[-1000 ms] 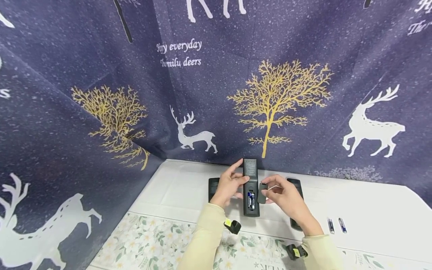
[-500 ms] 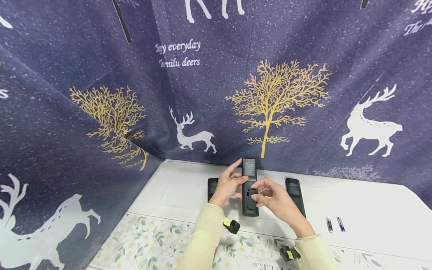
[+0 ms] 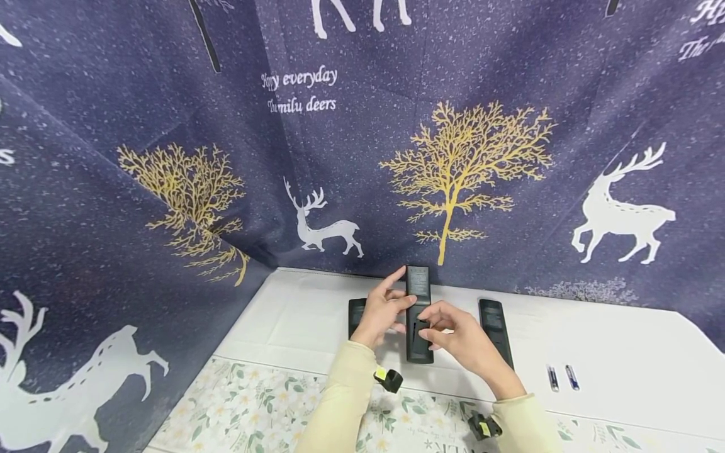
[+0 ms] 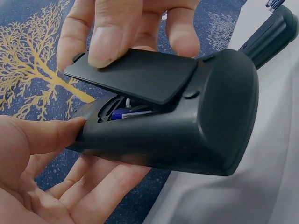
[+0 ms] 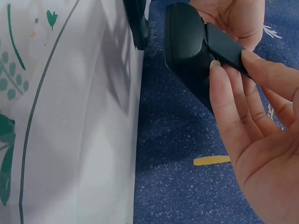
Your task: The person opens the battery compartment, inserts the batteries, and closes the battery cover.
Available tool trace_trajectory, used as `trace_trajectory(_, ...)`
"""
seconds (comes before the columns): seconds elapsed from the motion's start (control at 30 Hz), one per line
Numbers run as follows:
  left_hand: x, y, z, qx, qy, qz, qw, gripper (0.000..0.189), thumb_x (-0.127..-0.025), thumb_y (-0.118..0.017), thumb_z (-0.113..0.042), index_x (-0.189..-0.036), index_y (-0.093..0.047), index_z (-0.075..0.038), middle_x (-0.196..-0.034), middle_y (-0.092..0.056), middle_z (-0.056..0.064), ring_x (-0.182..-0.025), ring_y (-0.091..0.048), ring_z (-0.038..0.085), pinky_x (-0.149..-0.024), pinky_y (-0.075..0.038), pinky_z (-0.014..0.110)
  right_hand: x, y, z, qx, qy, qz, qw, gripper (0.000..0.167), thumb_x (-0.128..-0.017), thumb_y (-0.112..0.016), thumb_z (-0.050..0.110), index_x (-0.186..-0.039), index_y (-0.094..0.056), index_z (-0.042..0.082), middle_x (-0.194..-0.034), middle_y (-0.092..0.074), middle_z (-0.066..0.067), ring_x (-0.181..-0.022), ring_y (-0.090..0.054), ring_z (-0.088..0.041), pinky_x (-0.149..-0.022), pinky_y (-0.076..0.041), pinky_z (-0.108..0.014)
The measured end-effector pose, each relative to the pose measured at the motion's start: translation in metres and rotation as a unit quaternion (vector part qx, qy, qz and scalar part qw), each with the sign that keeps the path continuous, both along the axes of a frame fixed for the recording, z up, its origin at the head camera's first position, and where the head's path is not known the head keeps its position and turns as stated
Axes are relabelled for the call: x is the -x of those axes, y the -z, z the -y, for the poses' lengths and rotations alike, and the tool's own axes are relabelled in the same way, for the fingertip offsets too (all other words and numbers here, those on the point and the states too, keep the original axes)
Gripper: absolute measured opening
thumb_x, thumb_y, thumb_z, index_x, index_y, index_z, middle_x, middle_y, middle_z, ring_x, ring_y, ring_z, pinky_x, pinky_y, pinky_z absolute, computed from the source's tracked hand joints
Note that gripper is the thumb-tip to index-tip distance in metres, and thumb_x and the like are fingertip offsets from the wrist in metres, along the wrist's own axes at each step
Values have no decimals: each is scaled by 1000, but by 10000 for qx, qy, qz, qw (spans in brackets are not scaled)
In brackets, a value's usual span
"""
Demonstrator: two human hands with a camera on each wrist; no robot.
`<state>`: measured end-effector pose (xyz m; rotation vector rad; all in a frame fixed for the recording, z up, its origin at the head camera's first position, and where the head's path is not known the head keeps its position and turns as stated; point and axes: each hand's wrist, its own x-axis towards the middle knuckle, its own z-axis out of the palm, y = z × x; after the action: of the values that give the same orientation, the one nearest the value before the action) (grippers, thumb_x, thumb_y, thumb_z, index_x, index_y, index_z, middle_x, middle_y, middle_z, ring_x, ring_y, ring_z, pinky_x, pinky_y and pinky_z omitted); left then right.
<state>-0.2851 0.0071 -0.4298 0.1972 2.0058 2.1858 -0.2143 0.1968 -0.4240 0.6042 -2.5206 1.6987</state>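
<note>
My left hand (image 3: 383, 314) grips a black remote control (image 3: 418, 283), its back facing up, thumb along one side and fingers beneath. Between thumb and fingers, my right hand (image 3: 461, 333) pinches the black battery cover (image 4: 140, 74). In the left wrist view the cover's lower end lies at the remote's end while its other end is tilted up over the battery compartment. A blue battery (image 4: 131, 113) shows inside through the gap. From the right wrist view the cover (image 5: 226, 46) stands slightly off the remote's body (image 5: 187, 37).
Another black remote (image 3: 495, 330) lies to the right on the white table (image 3: 623, 352), and one more (image 3: 355, 313) is partly behind my left hand. Two loose batteries (image 3: 552, 377) lie farther right. A dark blue deer-print cloth (image 3: 362, 157) hangs behind the table.
My right hand has moved left, bringing the cover from beside the remote to over its battery compartment, which it now largely hides. The left hand keeps its hold.
</note>
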Motion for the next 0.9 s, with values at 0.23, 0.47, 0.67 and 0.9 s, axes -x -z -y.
trace_trajectory(0.23,0,0,0,-39,-6,32,10000,67,-98,-78,-7,-155,-58,-35,-119,-68,12,-87,-70,23,-55,-63,42,1,2,0,-219,135,-156,9995,25,-97,-78,5,-121,-70,6,-98,-69,-8,-83,-71,-23,-73,-64,-47)
trace_trajectory(0.47,-1,-2,1,-55,21,1,10000,68,-98,-77,-7,-156,-56,-35,-119,-69,11,-87,-71,23,-53,-63,40,2,5,1,-661,542,-462,9953,31,-94,-81,4,-123,-74,11,-95,-68,-1,-79,-67,-16,-64,-60,-34)
trace_trajectory(0.67,-2,-3,1,-60,36,-15,10000,68,-98,-77,-7,-156,-56,-36,-119,-69,11,-87,-71,23,-51,-62,37,2,5,2,-813,669,-709,9919,31,-93,-83,6,-123,-76,10,-95,-65,1,-76,-65,-13,-59,-54,-29)
trace_trajectory(0.9,-1,-2,0,-108,-10,17,9999,68,-97,-77,-6,-155,-58,-36,-118,-70,11,-88,-72,26,-55,-64,43,2,5,4,-777,1196,-750,9869,41,-95,-82,6,-134,-72,9,-106,-66,-8,-90,-69,-22,-69,-59,-33)
